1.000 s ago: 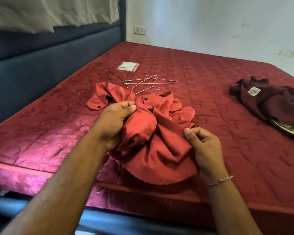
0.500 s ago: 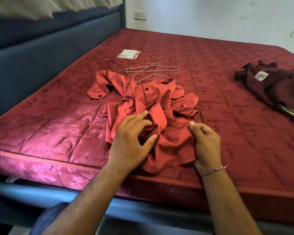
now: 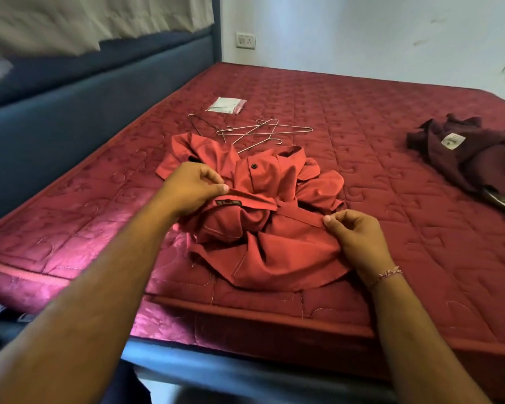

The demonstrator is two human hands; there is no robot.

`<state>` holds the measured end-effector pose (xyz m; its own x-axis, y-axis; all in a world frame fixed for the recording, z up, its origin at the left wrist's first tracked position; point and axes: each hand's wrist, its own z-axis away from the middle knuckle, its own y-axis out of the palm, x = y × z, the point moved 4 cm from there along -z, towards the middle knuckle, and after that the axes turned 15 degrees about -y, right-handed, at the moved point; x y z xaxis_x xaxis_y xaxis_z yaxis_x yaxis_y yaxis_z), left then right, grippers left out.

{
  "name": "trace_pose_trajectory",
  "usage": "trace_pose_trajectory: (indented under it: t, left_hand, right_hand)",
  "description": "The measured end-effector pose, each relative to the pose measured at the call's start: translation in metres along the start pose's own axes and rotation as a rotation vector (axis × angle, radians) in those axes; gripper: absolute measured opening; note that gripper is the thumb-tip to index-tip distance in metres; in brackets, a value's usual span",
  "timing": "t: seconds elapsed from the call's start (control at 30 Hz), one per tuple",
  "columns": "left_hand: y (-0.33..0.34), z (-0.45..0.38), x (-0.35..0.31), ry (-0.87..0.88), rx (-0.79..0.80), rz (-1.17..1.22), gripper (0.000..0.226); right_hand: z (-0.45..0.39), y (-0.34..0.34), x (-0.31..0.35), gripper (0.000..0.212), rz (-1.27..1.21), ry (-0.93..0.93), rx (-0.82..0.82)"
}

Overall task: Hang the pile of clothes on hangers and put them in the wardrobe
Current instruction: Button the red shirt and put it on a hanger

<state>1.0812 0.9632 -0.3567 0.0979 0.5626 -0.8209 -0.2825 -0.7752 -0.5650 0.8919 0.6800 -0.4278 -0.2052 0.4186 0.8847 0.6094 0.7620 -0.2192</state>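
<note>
A crumpled red shirt lies near the front edge of the red mattress. My left hand pinches a folded edge of the shirt beside a small dark label. My right hand pinches the shirt's edge on the right side. Several thin wire hangers lie tangled just beyond the shirt. A dark maroon garment with a white tag is heaped at the right of the bed.
A small clear plastic packet lies beyond the hangers. A blue padded headboard runs along the left, with a pale cloth over its top. A white wall with a socket stands behind the bed.
My left hand let go of the bunched cloth in the middle and now pinches a folded edge by the label. My right hand shifted along the shirt's right edge.
</note>
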Motion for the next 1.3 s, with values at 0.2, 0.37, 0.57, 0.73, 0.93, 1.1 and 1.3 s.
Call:
trace_pose_trajectory:
  t: [0.2,0.37,0.57,0.73,0.93,1.1,1.3]
  left_hand:
    - [0.016,0.062,-0.015,0.597,-0.315,-0.008,0.002]
    - [0.050,0.045,0.012,0.573,-0.179,-0.333,0.021]
    - [0.038,0.031,0.024,0.277,-0.185,-0.218,0.038]
    - [0.044,0.041,0.036,0.286,0.027,-0.262,0.014]
    - [0.050,0.048,0.030,0.358,0.025,-0.401,0.014]
    - [0.043,0.072,0.015,0.298,-0.193,-0.136,0.017]
    - [0.067,0.145,0.003,0.102,-0.307,0.387,0.014]
  right_hand:
    - [0.005,-0.010,-0.025,0.018,0.046,-0.004,-0.010]
    - [0.008,-0.006,-0.023,0.019,-0.036,0.005,-0.034]
    - [0.008,-0.006,-0.018,0.032,-0.205,0.116,-0.198]
    - [0.009,-0.008,-0.013,0.029,-0.182,0.079,-0.186]
    - [0.017,-0.007,-0.005,0.013,-0.058,-0.009,-0.030]
    - [0.031,-0.007,0.024,0.009,0.008,-0.070,-0.172]
    - [0.088,0.043,0.080,0.019,-0.265,-0.003,-0.277]
